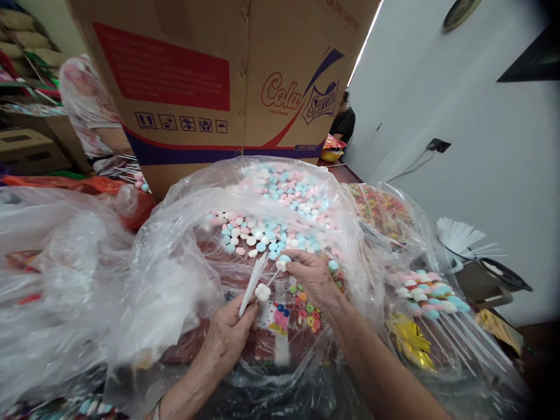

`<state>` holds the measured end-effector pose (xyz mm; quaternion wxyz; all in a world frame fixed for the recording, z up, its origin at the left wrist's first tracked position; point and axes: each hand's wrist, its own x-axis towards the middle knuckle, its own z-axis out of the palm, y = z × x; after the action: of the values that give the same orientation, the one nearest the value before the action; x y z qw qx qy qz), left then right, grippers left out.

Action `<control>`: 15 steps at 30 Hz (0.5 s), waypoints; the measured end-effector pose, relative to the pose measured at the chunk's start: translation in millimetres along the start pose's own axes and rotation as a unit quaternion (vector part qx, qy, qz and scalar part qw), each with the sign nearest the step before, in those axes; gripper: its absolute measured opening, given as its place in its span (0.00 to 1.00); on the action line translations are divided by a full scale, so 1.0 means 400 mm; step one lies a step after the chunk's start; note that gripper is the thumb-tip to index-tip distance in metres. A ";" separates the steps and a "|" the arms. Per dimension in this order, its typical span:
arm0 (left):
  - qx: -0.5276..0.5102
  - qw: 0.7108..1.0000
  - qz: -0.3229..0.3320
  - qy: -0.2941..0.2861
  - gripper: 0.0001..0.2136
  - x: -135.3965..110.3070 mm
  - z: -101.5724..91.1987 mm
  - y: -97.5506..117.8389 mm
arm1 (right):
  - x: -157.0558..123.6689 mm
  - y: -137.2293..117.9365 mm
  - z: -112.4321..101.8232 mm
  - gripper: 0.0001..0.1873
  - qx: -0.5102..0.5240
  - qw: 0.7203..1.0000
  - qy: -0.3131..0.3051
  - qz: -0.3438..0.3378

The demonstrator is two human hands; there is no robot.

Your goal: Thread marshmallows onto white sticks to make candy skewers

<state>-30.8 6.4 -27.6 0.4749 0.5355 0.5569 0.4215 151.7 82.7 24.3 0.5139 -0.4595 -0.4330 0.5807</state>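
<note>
My left hand [227, 331] is closed around a small bundle of thin white sticks [252, 281] that point up and away. A white flower-shaped marshmallow [262, 292] sits just beside its fingertips. With finger and thumb, my right hand [315, 283] pinches a white and blue marshmallow [282, 263] at the upper end of one thin stick. Beyond both hands, a large clear plastic bag [192, 201] lies opened, with many pink, blue and white marshmallows [280, 189] in it. Below my right hand are colourful ring-shaped candies [308, 312] and a small printed packet [279, 318].
A tall cardboard carton [188, 76] stands behind the bag. To the right lie finished marshmallow skewers [431, 294], gold ribbon [411, 344] and a bag of coloured candies [380, 207]. White sticks [461, 233] stand in a container. Crumpled plastic [65, 280] covers the left; two people are behind.
</note>
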 end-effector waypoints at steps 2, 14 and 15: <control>0.001 1.000 0.002 0.004 0.12 0.000 0.000 0.001 | -0.001 -0.002 0.001 0.16 -0.001 1.000 0.001 -0.005; 0.027 0.999 -0.003 -0.018 0.13 0.001 -0.003 0.018 | -0.020 0.018 -0.011 0.17 -0.201 0.977 -0.032 -0.068; 0.033 0.999 0.000 -0.017 0.13 0.000 -0.003 0.020 | -0.024 0.022 -0.011 0.18 -0.232 0.969 -0.030 -0.082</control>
<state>-30.6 7.2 -19.6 0.4664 0.5580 0.5624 0.3935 154.9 72.5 15.6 0.4262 -0.5115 -0.6075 0.4332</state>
